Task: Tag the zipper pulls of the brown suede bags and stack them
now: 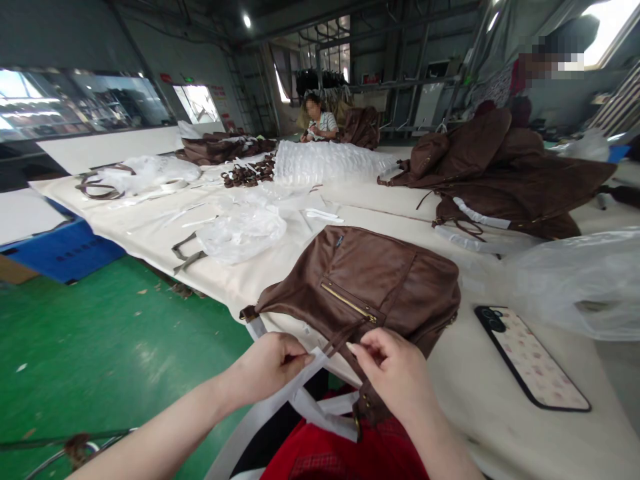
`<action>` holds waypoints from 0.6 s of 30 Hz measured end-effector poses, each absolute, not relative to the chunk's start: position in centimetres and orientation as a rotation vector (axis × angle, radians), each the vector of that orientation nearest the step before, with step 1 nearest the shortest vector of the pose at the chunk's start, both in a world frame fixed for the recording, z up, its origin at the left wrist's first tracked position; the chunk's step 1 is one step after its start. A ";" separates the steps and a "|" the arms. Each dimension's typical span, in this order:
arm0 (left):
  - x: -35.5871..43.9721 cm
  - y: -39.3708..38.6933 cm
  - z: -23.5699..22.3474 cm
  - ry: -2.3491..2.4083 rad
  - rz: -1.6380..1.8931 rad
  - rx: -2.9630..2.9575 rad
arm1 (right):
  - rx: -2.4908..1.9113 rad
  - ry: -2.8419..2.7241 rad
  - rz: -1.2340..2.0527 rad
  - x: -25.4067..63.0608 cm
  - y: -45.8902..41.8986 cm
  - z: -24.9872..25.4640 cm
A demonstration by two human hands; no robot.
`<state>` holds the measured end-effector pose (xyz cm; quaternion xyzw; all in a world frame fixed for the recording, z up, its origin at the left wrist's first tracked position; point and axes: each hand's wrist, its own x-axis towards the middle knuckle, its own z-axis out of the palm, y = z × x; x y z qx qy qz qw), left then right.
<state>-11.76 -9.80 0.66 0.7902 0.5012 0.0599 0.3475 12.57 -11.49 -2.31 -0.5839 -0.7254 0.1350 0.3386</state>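
A brown leather bag point(385, 267) lies on the table edge in front of me, its brass zipper point(347, 300) facing up. A strap wrapped in white material point(287, 387) hangs from the bag over my lap. My left hand point(277, 367) pinches this white-wrapped strap between thumb and forefinger. Thin brown leather strips point(343, 337) run from the zipper pull toward the fingers. My right hand point(390, 363) is curled at the bag's lower edge, thumb and forefinger close together beside the strips. What lies between those fingers is too hidden to name.
A phone in a patterned case point(537, 357) lies at right, near clear plastic bags point(590, 283). More brown bags point(500, 167) are piled behind. Plastic wrap point(245, 233) and a bubble-wrap bundle point(330, 162) lie across the table. Another person point(325, 123) sits at the far end.
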 end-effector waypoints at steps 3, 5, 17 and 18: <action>-11.7 -9.2 0.4 1.281 0.168 2.036 | -1.409 -1.939 0.015 13.6 -10.3 -3.2; -11.4 -8.7 0.3 1.282 0.166 2.042 | -1.363 -2.026 -0.117 13.8 -9.6 -3.9; -7.5 -6.2 1.6 1.289 0.136 2.010 | -1.363 -2.051 -0.015 14.2 -8.8 -5.5; -7.3 -6.1 1.8 1.291 0.119 2.000 | -1.357 -2.044 -0.004 14.2 -8.9 -5.5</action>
